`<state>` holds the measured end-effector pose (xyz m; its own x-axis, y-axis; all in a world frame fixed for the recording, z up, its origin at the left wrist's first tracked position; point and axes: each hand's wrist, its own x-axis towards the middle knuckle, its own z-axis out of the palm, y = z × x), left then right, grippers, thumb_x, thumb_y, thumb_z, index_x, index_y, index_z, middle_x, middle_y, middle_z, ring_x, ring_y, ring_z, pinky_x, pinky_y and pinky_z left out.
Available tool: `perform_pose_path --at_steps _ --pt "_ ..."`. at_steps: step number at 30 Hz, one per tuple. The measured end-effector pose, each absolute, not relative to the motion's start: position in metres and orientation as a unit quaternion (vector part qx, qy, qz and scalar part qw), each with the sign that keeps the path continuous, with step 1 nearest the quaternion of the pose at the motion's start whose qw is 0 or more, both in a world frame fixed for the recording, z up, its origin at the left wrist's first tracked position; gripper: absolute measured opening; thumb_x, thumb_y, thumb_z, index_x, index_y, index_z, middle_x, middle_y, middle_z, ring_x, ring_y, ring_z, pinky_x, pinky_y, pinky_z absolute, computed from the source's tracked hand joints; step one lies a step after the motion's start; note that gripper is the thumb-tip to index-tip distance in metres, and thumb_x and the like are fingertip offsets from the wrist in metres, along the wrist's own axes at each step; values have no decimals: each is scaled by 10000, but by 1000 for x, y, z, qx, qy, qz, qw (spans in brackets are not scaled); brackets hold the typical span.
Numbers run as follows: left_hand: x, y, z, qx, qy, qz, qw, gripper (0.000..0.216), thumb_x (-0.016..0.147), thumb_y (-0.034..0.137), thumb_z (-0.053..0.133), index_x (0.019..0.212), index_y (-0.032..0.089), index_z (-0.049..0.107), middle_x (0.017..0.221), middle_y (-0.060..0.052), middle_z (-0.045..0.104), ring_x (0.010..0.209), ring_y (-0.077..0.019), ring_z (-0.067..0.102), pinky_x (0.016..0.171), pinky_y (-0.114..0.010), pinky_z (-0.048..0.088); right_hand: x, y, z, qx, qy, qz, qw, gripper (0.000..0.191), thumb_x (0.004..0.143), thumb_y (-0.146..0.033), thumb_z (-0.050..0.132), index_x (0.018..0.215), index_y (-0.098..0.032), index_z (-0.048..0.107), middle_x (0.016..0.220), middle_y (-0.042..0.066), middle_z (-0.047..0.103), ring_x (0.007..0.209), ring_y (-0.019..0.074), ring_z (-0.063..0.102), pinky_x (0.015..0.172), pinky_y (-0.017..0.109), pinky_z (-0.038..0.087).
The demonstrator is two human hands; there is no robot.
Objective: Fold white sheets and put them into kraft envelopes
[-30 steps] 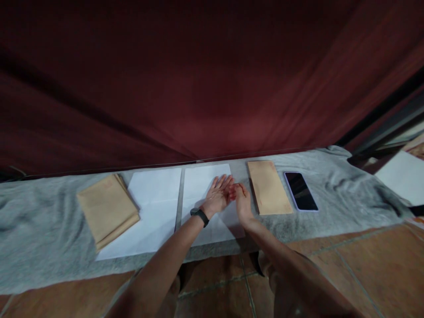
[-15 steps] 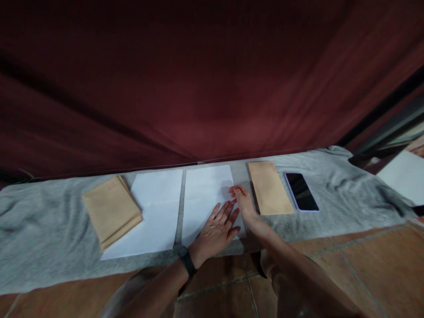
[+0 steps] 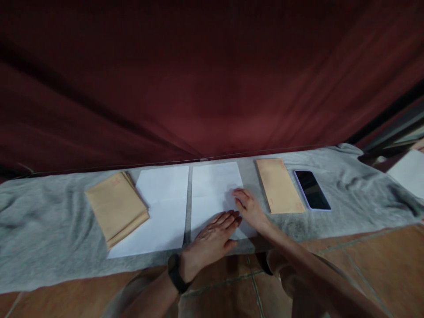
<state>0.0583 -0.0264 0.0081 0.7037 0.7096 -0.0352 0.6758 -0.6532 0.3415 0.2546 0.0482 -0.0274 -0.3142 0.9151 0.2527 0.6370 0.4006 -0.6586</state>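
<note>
My left hand [image 3: 212, 238] lies flat, fingers together and stretched out, on the near end of a white sheet of paper [image 3: 215, 187]. My right hand [image 3: 249, 207] rests at the sheet's right edge, fingers loosely curled and touching the paper. A second white sheet [image 3: 162, 207] lies just left of it. A single brown envelope [image 3: 279, 185] lies right of my right hand, and a stack of brown envelopes [image 3: 114, 207] overlaps the left sheet. A black band is on my left wrist.
A black phone [image 3: 312, 190] lies face up right of the single envelope. Everything rests on a grey cloth [image 3: 49, 229] over a low ledge. A dark red curtain [image 3: 198, 79] hangs behind. Tiled floor is in front, more white paper [image 3: 409, 172] at far right.
My left hand slid from the far part of the sheet back to its near end. My right hand stayed at the sheet's right edge. The view shifted slightly.
</note>
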Motion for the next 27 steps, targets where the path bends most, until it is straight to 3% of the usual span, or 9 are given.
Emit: perform_pose_path --at_steps 4,14,17,22,27 --pt "47 -27 11 904 397 49 148 609 966 348 522 1545 256 359 1596 -46 431 1506 -215 326 1271 -476 184 254 34 -27 -456 -863 96 196 459 1007 -236 415 1452 -167 502 1557 124 462 1445 267 404 1195 515 316" --pt "39 -46 7 911 387 56 130 693 884 130 481 1554 233 336 1671 2 276 1562 -201 156 1295 -492 51 258 40 -29 -440 -883 56 156 478 1037 -269 402 1506 -188 457 1595 95 419 1468 242 384 1222 491 293" --pt "41 -42 9 906 397 59 136 671 886 143 493 1539 226 366 1655 -12 319 1555 -208 186 1295 -485 79 259 42 -29 -434 -886 56 156 481 1035 -273 416 1507 -192 458 1592 94 422 1463 238 395 1224 487 297" --pt "33 -27 19 888 421 39 180 630 851 203 595 1469 192 477 1600 -80 419 1506 -231 328 1261 -439 244 264 46 -29 -420 -891 63 160 483 1029 -264 433 1505 -192 464 1577 99 443 1459 233 403 1226 485 310" --pt "13 -18 25 885 405 42 225 669 804 114 592 1456 237 505 1608 -38 408 1498 -178 345 1243 -381 301 271 51 -28 -406 -895 85 163 477 1036 -265 428 1508 -206 464 1574 89 447 1448 224 424 1219 480 339"
